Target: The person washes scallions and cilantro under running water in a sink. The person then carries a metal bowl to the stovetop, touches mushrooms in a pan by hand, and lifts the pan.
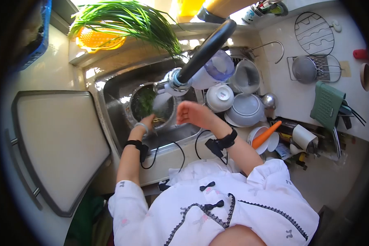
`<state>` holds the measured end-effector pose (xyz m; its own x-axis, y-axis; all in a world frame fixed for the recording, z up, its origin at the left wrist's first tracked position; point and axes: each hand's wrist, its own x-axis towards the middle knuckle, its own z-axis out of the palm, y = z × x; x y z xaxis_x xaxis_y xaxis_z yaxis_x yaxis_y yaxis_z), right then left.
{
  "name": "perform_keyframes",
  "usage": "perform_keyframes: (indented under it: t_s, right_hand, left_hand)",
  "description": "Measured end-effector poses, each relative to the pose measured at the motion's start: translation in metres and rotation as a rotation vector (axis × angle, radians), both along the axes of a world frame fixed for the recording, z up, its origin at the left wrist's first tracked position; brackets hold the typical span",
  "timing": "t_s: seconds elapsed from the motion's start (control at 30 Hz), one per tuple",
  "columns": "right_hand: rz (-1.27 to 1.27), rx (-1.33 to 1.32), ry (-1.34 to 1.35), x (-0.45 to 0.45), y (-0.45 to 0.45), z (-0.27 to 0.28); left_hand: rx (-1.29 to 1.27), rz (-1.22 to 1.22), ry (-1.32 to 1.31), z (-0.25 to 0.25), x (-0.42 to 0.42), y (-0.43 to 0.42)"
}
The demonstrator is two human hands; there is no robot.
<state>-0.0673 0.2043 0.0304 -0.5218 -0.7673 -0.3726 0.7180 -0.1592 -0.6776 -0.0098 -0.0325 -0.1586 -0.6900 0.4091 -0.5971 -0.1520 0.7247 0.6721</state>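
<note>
Inside the sink (115,88), a round metal basin (130,107) holds leafy greens (145,100) in water. My left hand (148,121) reaches over the basin's near rim, its fingers closed around pale stems at the edge of the greens; the fingertips are partly hidden. Right of the basin, my right hand (189,113) is raised with its fingers curled together, and nothing shows in it. Above both hands is the faucet (177,83), with whitish water falling into the basin.
Long green stalks (127,22) lie over a yellow basket (98,39) behind the sink. Washed bowls (245,107) stand to the right, near an orange-handled tool (266,134). A white board (61,139) lies left. Black cables hang by both wrists.
</note>
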Motion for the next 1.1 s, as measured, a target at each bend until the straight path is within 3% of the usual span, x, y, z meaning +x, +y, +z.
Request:
perform_keyframes:
  t_s: [0.03,0.07,0.13,0.17,0.3,0.37,0.43,0.57,0.67,0.73,0.77,0.83,0.87,0.93,1.03,1.1]
  right_hand:
    - [0.161,0.592,0.487,0.001,0.0,-0.011]
    - [0.159,0.584,0.491,0.004,0.001,-0.007]
    - [0.273,0.887,1.512,0.02,0.009,0.01]
    - [0.29,0.88,1.34,0.029,0.014,0.02]
    - [0.378,0.81,1.407,0.079,0.042,0.049]
    - [0.315,0.557,0.574,0.115,0.04,0.051]
    - [0.314,0.448,0.405,0.138,0.03,0.037]
    - [0.333,0.568,0.481,0.152,0.008,0.055]
    - [0.392,0.588,0.689,0.146,0.002,0.078]
    - [0.226,0.57,0.448,0.133,-0.003,0.088]
    - [0.214,0.575,0.449,0.13,-0.01,0.093]
    - [-0.154,0.263,0.133,0.126,-0.022,0.102]
    - [-0.161,0.26,0.135,0.133,-0.026,0.11]
    - [0.015,0.389,0.45,0.156,-0.036,0.127]
    - [0.172,0.317,0.592,0.16,-0.037,0.137]
    - [0.115,0.357,0.7,0.159,-0.036,0.142]
  left_hand:
    - [-0.03,0.042,0.004,0.005,-0.003,0.0]
    - [-0.056,0.079,0.001,0.01,-0.003,0.001]
    - [-0.015,0.21,0.042,0.021,-0.007,-0.007]
    - [0.03,0.346,0.085,0.028,-0.007,-0.012]
    - [0.091,0.407,0.25,0.052,-0.004,-0.031]
    - [0.069,0.395,0.256,0.064,-0.001,-0.029]
    - [0.094,0.396,0.238,0.072,0.004,-0.022]
    - [0.185,0.379,0.228,0.079,0.017,0.001]
    - [0.174,0.37,0.182,0.088,0.026,0.014]
    - [0.149,0.356,0.158,0.085,0.031,0.017]
    - [0.153,0.347,0.132,0.085,0.031,0.017]
    - [0.19,0.343,0.156,0.076,0.032,0.013]
    - [0.226,0.35,0.176,0.073,0.032,0.011]
    - [0.204,0.344,0.19,0.077,0.029,0.008]
    - [0.222,0.366,0.212,0.078,0.025,0.005]
    - [0.253,0.381,0.217,0.082,0.028,0.002]
